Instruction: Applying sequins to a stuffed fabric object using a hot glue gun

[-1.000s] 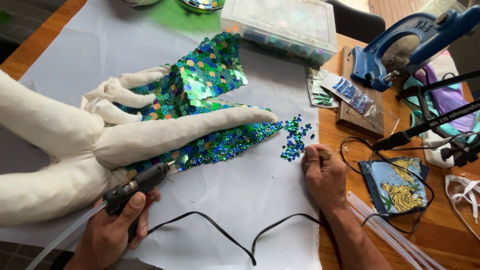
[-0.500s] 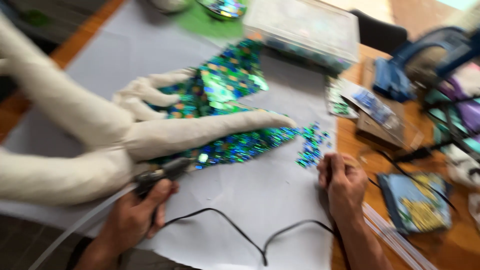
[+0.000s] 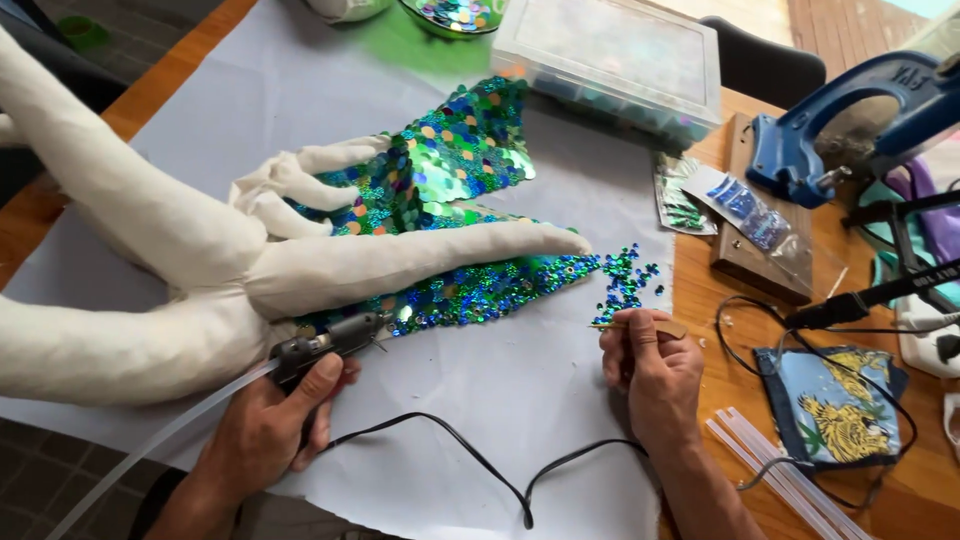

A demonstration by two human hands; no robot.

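Cream stuffed limbs (image 3: 200,260); sequin fabric (image 3: 450,190) at centre — green, blue, with orange flecks; black glue gun (image 3: 325,345), lower left; white paper (image 3: 500,400); blue press (image 3: 850,120), upper right — blue pouch (image 3: 830,400) with yellow tiger print.

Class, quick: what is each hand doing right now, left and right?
Left hand: closed around a black glue gun, its nozzle at the sequin fabric.
Right hand: closed, pinching a thin stick near loose sequins.
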